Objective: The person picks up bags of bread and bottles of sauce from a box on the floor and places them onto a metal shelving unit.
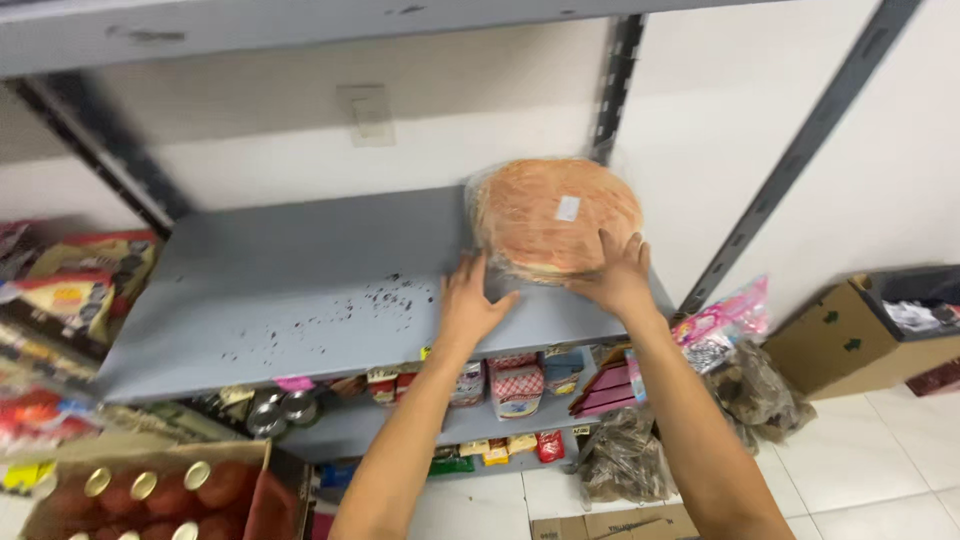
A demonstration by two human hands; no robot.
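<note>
A round stack of flatbreads in a clear plastic bag (550, 212) lies on the right end of a grey metal shelf (290, 290). My right hand (620, 275) rests flat on the near right edge of the package, fingers spread. At the package's near left edge, my left hand (470, 305) lies on the shelf with its fingertips touching the bag. Neither hand grips anything.
Dark crumbs dot the middle of the shelf. Lower shelves hold small packets and cans (270, 410). A cardboard box of bottles (150, 495) stands lower left, snack bags (80, 280) at left. Bags (740, 370) and a cardboard box (850, 335) sit on the floor at right.
</note>
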